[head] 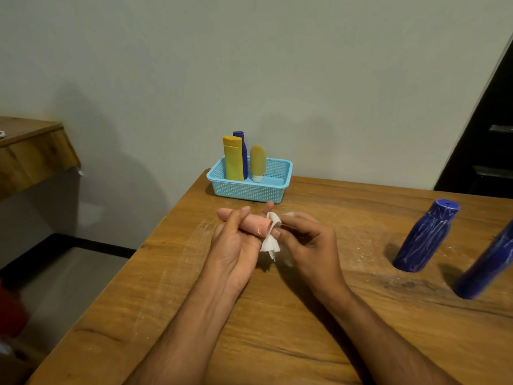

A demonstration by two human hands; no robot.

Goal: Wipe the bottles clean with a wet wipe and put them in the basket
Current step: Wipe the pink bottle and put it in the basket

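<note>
My left hand (236,245) grips a small pink bottle (254,224), held sideways above the wooden table (305,315). My right hand (308,240) pinches a white wet wipe (269,240) against the bottle's right end. A light blue basket (249,187) stands at the table's far edge and holds a yellow bottle (233,159), a slim dark blue bottle (243,151) and a tan tube (258,162) standing on its white cap. Two dark blue bottles with white streaks stand on the right, one (426,237) nearer the middle and one (485,268) at the frame's edge.
White dusty smears mark the table around my hands and near the blue bottles. A second wooden surface (30,151) sits to the left, across a gap of floor. A grey wall runs behind the table, and a dark door frame (488,129) is at the right.
</note>
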